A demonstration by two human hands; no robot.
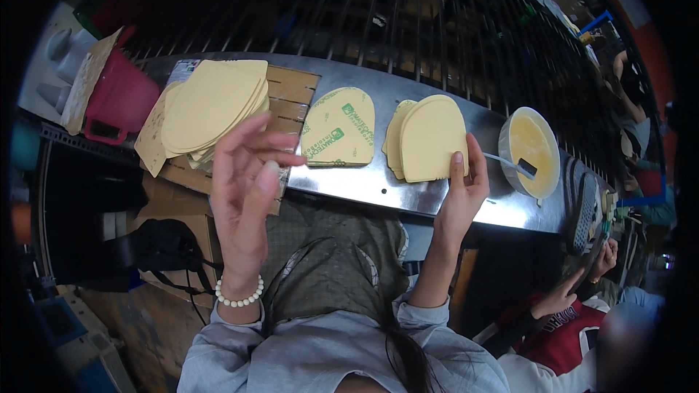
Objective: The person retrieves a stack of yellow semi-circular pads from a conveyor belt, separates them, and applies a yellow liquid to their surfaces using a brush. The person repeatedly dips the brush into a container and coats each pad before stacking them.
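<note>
My left hand (251, 189) is raised with fingers apart and holds nothing. It hovers at the near edge of a tall stack of cream, round-ended board pieces (215, 105). To the right of that hand, a cream piece with green print (338, 131) lies on the metal bench. My right hand (466, 185) pinches the right edge of the cream board piece (437, 138) on top of a small fanned stack, thumb on its face. Farther right stands a white bowl (553, 149) of pale yellow paste, with a thin-handled brush (524, 169) in it.
Cardboard (291, 87) underlies the tall stack. A pink container (124, 94) stands at the far left. Behind the metal bench (408, 200) runs a row of dark bars (320, 36). A dark, patterned, sole-shaped thing (581, 207) is at the right end. A co-worker's hands (582, 280) are at lower right.
</note>
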